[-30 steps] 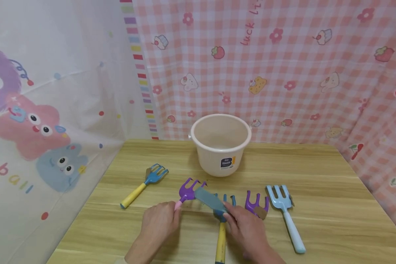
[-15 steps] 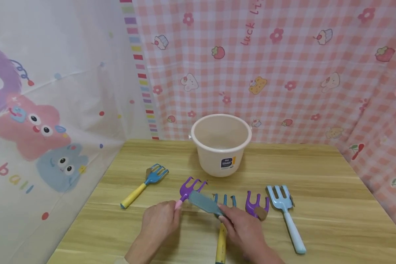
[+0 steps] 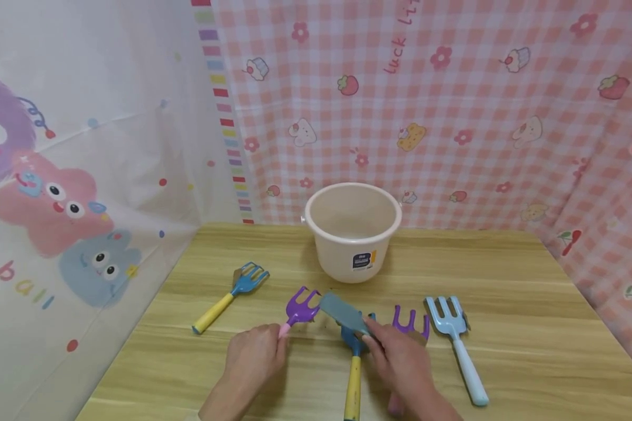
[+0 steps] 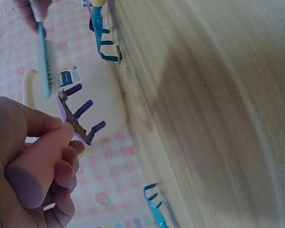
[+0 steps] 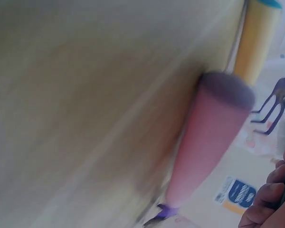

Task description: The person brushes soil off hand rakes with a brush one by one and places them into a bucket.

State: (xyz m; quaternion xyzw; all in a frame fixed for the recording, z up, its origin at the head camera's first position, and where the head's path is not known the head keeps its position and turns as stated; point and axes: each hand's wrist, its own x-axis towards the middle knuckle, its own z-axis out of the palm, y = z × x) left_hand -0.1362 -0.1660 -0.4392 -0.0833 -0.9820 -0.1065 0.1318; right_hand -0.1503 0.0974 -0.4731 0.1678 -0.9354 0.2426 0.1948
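Purple hand rake (image 3: 299, 313), pink-handled, is in front of the beige bucket (image 3: 342, 260), slightly to its left, handle grasped in the left hand (image 3: 254, 354). Right hand (image 3: 402, 356) grips a teal bristle brush (image 3: 344, 313), also in front of the bucket, just beside the rake's tines; contact cannot be told. Yellow-handled blue rake (image 3: 225, 300) lies front-left of the bucket, light-blue fork (image 3: 460, 349) front-right.
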